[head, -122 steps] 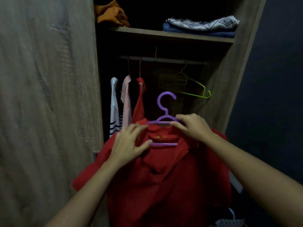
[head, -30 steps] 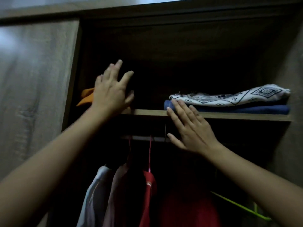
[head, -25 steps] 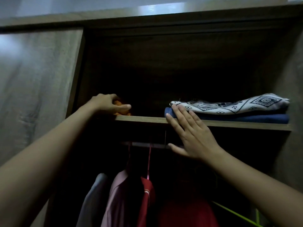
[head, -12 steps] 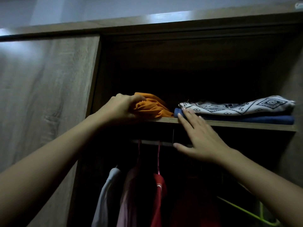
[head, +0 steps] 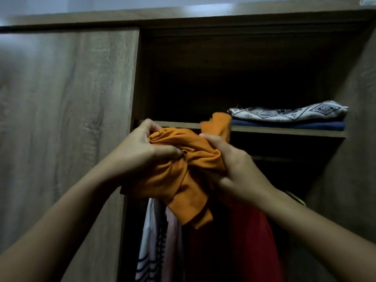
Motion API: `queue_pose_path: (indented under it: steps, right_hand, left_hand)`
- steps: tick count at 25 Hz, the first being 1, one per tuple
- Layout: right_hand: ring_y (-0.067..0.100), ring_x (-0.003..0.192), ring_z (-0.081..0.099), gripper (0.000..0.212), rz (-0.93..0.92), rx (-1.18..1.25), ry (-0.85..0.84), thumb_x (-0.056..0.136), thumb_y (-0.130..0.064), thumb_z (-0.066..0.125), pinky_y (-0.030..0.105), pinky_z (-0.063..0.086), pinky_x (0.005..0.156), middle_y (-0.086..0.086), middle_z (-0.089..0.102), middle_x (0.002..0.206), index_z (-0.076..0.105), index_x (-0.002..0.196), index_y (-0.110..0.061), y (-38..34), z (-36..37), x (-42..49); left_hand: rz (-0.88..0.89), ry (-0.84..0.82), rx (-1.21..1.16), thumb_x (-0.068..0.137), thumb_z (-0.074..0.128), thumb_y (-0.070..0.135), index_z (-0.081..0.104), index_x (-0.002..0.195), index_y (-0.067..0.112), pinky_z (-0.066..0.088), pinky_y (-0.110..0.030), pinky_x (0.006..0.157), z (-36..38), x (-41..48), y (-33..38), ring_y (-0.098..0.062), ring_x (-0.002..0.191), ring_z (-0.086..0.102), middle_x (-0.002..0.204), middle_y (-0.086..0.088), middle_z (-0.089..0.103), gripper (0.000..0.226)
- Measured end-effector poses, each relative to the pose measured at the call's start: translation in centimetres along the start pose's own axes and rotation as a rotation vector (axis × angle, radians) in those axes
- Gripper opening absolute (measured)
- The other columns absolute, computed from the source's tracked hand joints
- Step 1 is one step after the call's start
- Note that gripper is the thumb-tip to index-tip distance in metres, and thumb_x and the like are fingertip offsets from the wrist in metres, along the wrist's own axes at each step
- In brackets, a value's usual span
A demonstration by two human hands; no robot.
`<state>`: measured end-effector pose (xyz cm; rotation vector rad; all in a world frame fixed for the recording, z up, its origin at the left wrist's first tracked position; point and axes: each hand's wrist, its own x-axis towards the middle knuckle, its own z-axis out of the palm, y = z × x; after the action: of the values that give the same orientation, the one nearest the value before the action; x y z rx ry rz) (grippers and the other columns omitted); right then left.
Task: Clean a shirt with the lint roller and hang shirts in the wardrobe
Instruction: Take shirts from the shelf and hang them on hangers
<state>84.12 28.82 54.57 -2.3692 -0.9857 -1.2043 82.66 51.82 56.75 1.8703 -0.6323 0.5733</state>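
A crumpled orange shirt (head: 183, 171) is held in front of the open wardrobe, just below and in front of the upper shelf (head: 284, 132). My left hand (head: 140, 153) grips its left side and my right hand (head: 234, 165) grips its right side. One orange end still sticks up near the shelf edge. Below hang a red shirt (head: 252, 241), a pink shirt (head: 173, 241) and a white striped shirt (head: 148, 251). No lint roller is in view.
A folded patterned white cloth (head: 289, 112) lies on a folded blue cloth (head: 289, 126) at the right of the shelf. The closed wooden wardrobe door (head: 67, 119) fills the left. A green hanger (head: 297, 199) peeks out behind my right forearm.
The red shirt was hung on the rail. My left hand took the orange shirt from the shelf and pulled it out; my right hand left the shelf edge and closed on it too.
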Motion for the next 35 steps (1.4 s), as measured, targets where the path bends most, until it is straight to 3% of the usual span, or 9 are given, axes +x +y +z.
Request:
queue_pose_path:
  steps: [3,7,11,17,22,26,29,32,35]
  right_hand:
    - [0.016,0.094,0.065,0.033,0.134,0.068,-0.023,0.081,-0.022,0.057,0.039,0.052,0.08,-0.004,0.07,0.101,0.055,0.11,-0.037,-1.5,0.7,-1.2]
    - [0.024,0.085,0.064,0.015,0.357,0.043,-0.045,0.086,-0.026,0.05,0.042,0.052,0.075,-0.002,0.07,0.087,0.061,0.09,-0.035,-3.2,1.0,-2.9]
    - [0.024,0.089,0.062,0.018,0.539,0.028,-0.041,0.09,-0.03,0.047,0.042,0.051,0.082,-0.001,0.068,0.09,0.065,0.094,-0.03,-5.1,0.7,-4.1]
    - [0.03,0.095,0.06,0.023,0.635,-0.071,-0.149,0.089,-0.042,0.044,0.044,0.049,0.085,0.003,0.067,0.096,0.063,0.081,-0.032,-7.8,-0.6,-5.7]
    - [0.025,0.088,0.061,0.021,0.582,-0.152,-0.371,0.092,-0.025,0.046,0.039,0.05,0.075,0.004,0.066,0.098,0.062,0.105,-0.028,-8.8,-1.4,-7.7]
    - [0.036,0.098,0.059,0.028,0.58,-0.356,-0.311,0.088,-0.029,0.046,0.043,0.05,0.08,0.009,0.065,0.108,0.059,0.113,-0.033,-8.9,-1.9,-8.3]
    - [0.035,0.1,0.059,0.026,0.588,-0.322,-0.281,0.088,-0.019,0.046,0.041,0.048,0.081,0.013,0.065,0.107,0.062,0.108,-0.019,-8.6,-2.6,-8.2]
    - [0.037,0.098,0.059,0.02,0.647,-0.294,-0.261,0.089,-0.021,0.046,0.045,0.049,0.083,0.016,0.065,0.102,0.064,0.097,-0.014,-8.0,-3.1,-9.0]
    - [0.035,0.1,0.058,0.021,0.721,-0.324,-0.306,0.085,-0.039,0.052,0.043,0.049,0.083,0.011,0.063,0.102,0.062,0.094,-0.024,-7.0,-3.0,-10.4]
  left_hand:
    - [-0.175,-0.133,-0.044,0.04,0.071,0.062,0.057,0.104,0.025,0.05,-0.027,0.068,-0.5,-1.0,-1.8,-0.017,0.088,0.065,0.103,-0.004,0.064,0.075]
    - [-0.274,-0.344,-0.362,0.056,0.072,0.063,0.049,0.118,0.022,0.05,-0.027,0.047,0.0,-3.8,-4.2,-0.01,0.066,0.066,0.097,-0.005,0.056,0.078]
    - [-0.165,-0.408,-0.467,0.034,0.086,0.056,0.023,0.137,0.046,0.057,-0.025,0.07,0.7,-6.4,-5.4,-0.02,0.111,0.051,0.128,0.009,0.037,0.122]
    - [0.121,-0.02,-0.058,0.082,0.059,0.016,0.063,0.093,0.034,0.05,-0.032,0.073,1.4,-7.6,-6.8,-0.007,0.081,0.061,0.087,0.009,0.065,0.022]
    - [0.088,-0.04,0.195,0.094,0.044,0.015,0.063,0.079,0.016,0.039,-0.022,0.06,1.1,-8.0,-7.1,-0.003,0.069,0.054,0.073,0.006,0.059,0.025]
    - [-0.119,-0.02,-0.008,0.095,0.045,0.033,0.056,0.07,0.013,0.038,-0.029,0.061,1.1,-8.7,-7.1,-0.01,0.065,0.053,0.066,0.002,0.055,0.034]
    - [-0.243,-0.021,-0.115,0.092,0.05,0.033,0.057,0.097,0.015,0.042,-0.027,0.064,0.6,-9.0,-7.1,-0.014,0.08,0.055,0.086,0.0,0.058,0.02]
    - [-0.399,-0.102,-0.232,0.089,0.059,0.029,0.049,0.118,0.012,0.046,-0.023,0.063,0.5,-9.3,-7.1,-0.013,0.087,0.055,0.107,-0.006,0.055,0.035]
    - [-0.511,-0.07,-0.483,0.087,0.063,0.016,0.05,0.118,0.009,0.053,-0.02,0.054,0.7,-9.7,-6.8,-0.01,0.072,0.06,0.093,-0.007,0.058,0.034]
